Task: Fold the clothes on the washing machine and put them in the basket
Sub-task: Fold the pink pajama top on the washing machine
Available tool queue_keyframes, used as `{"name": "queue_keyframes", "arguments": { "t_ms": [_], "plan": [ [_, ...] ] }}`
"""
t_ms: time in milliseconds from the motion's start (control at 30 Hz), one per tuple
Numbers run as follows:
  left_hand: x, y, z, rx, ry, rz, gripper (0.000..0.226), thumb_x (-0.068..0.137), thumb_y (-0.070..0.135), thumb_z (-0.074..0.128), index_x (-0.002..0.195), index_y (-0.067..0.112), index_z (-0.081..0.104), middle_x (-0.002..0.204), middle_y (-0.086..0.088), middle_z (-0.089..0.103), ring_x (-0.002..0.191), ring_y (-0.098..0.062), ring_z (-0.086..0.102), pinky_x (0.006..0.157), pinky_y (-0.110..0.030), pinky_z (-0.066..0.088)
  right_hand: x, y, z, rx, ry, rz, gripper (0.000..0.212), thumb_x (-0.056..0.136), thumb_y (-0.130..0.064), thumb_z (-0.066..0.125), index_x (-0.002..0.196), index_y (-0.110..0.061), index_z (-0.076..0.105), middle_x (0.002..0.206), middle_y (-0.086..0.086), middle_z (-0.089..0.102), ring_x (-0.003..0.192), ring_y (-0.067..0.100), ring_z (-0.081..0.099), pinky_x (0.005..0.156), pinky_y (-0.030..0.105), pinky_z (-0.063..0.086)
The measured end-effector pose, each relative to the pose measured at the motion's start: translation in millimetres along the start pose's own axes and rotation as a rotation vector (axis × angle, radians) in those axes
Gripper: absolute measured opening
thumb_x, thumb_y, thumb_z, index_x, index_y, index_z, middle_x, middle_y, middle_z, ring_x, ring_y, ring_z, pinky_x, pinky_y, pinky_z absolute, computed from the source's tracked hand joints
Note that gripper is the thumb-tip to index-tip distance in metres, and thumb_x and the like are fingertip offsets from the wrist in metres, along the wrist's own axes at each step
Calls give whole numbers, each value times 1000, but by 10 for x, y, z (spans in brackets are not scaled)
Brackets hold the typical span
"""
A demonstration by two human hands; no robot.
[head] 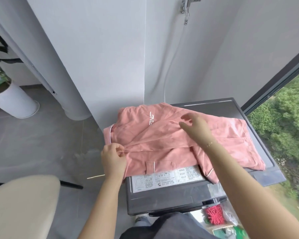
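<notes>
A pink garment (155, 135) with white piping and white lettering lies spread over the dark top of the washing machine (248, 109). One sleeve hangs over the front edge at the right. My left hand (113, 158) pinches the garment's left edge with thumb and fingers. My right hand (196, 125) hovers over the middle of the cloth, fingers spread and relaxed, holding nothing. No basket is clearly in view.
A white label (164, 178) covers the machine's front top. A beige rounded object (22, 206) sits at lower left. A white planter (16, 100) stands on the grey floor. A tap (188, 6) and hose hang on the wall. Red and green items (214, 214) lie at lower right, beside a window.
</notes>
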State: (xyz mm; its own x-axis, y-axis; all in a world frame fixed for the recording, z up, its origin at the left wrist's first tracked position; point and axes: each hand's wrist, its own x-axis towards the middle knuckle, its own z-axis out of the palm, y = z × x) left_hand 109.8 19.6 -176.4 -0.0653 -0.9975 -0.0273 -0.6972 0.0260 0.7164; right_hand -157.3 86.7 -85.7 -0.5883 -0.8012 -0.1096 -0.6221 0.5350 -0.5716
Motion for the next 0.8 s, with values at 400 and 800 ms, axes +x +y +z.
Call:
{"name": "queue_keyframes", "arguments": {
  "t_ms": [400,800],
  "plan": [
    [-102,352,581,121,-306,290,58,78,-7,54,130,19,58,144,-8,44,140,-28,32,116,-43,21,-1118,764,605,1495,-249,1084,26,95,-25,54,105,-1,59,88,17,74,67,23,73,53,27,59],
    [-43,392,718,320,-451,156,57,100,26,41,150,41,19,163,-3,0,149,-21,-4,116,-51,-8,-746,1024,305,1228,805,920,18,94,-28,55,86,-12,57,75,0,56,64,14,54,61,32,49]
  ]
}}
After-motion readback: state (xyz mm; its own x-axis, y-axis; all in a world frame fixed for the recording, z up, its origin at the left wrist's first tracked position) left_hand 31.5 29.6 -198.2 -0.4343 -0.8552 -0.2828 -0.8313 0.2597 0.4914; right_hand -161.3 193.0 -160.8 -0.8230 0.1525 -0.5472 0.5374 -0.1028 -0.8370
